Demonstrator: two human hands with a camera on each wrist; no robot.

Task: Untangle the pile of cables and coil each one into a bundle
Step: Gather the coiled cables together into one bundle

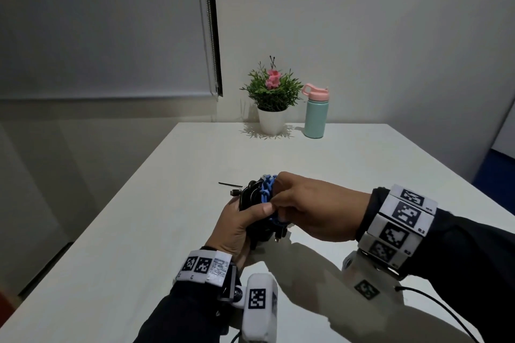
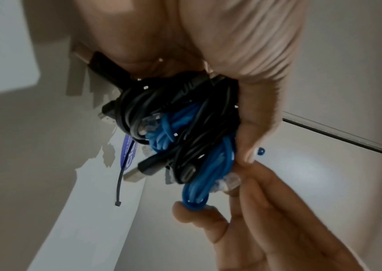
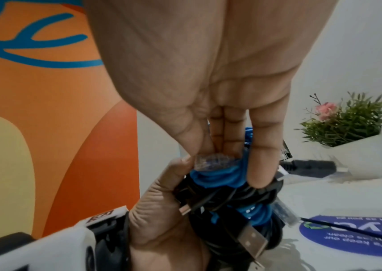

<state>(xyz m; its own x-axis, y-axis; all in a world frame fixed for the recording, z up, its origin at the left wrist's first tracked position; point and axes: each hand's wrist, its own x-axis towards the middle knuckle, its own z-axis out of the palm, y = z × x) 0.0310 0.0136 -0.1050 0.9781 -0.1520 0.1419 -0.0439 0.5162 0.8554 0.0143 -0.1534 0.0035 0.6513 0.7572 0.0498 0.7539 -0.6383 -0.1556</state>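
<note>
Above a white table, a person's left hand wraps around a tangled wad of black cables knotted with a blue cable, lifted clear of the tabletop. The right hand pinches the blue cable's clear plug between thumb and fingers. A potted plant and a mint bottle stand at the far edge; a black zip tie lies nearby.

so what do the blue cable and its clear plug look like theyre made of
Blue cable: a matte rubbery or PVC jacket, likely, since it bends in tight loops without shine. Clear plug: hard see-through plastic; inner parts show through it.
</note>
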